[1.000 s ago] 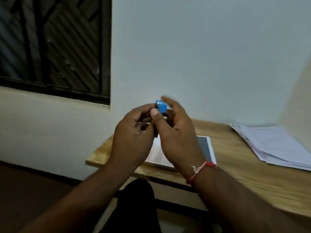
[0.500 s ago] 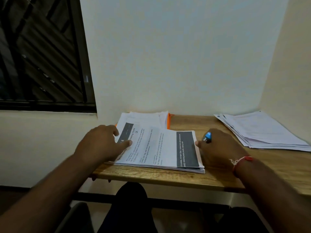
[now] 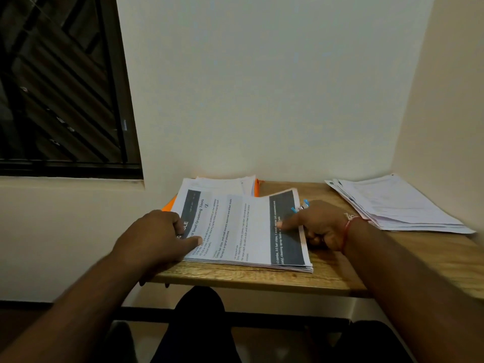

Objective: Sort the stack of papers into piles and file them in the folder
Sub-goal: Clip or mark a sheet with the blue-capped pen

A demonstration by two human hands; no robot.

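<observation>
From the head view, the left hand [image 3: 154, 239] is resting on the left edge of the near stack of papers [image 3: 235, 231] on the table [image 3: 262, 281], thumb lying straight on the top sheet and gripping nothing. The right hand [image 3: 322, 226] is pressing its thumb on the stack's right edge while its curled fingers are holding a blue clip [image 3: 301, 205]. 2 more piles are lying there: 1 at the back [image 3: 222, 183] on the orange folder [image 3: 169, 204], 1 far right [image 3: 392, 203].

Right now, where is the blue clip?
In the head view the blue clip sits right of centre, held in the right hand at the right edge of the near paper stack, left of the loose pile by the wall.
</observation>
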